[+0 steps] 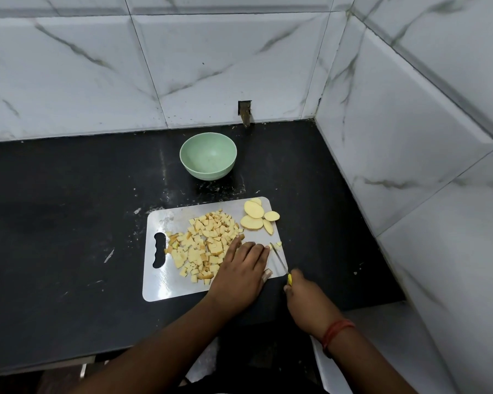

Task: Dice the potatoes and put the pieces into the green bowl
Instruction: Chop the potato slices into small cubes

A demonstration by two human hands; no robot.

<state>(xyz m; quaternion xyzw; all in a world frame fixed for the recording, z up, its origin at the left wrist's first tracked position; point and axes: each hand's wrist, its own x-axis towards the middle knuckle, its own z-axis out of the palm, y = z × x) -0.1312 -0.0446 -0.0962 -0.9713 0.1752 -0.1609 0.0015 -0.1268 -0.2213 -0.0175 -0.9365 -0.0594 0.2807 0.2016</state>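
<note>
Potato dice (204, 245) — slices (258, 218) beside, bowl (208, 156) beyond

Bare forearms; red thread band (337, 331), maybe beaded, on rt wrist.

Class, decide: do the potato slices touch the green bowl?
Apart. The head view shows bare black counter between the green bowl and the potato slices lying on the cutting board.
</note>
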